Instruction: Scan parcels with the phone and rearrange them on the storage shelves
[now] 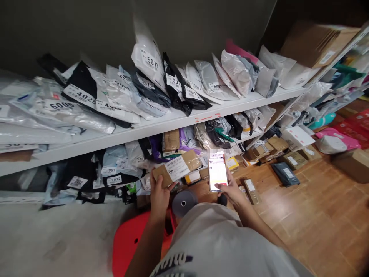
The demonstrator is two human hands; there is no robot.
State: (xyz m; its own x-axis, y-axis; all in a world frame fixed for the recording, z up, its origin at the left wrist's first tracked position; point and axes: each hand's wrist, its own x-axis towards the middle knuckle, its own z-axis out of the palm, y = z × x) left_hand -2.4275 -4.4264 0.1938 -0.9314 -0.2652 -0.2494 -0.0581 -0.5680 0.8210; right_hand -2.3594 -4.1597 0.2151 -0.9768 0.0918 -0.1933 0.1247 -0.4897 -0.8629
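In my left hand (160, 191) is a small brown cardboard box (165, 172), gripped at its near left end, with a white barcode label (177, 168) facing up. My right hand (230, 188) grips a smartphone (218, 173) upright, the thumb over the lower part of its lit screen. White and yellow areas and a barcode picture at the top show on that screen. Box and phone are held apart, side by side, in front of the lower shelf.
A white shelf (173, 117) bears several numbered plastic mailing bags (150, 61). More parcels (115, 169) fill the level beneath. Below my hands are a red plastic stool (129, 238) and a grey round object (184, 202). Boxes (294, 158) and a dark parcel (285, 174) lie on the wooden floor (311, 215).
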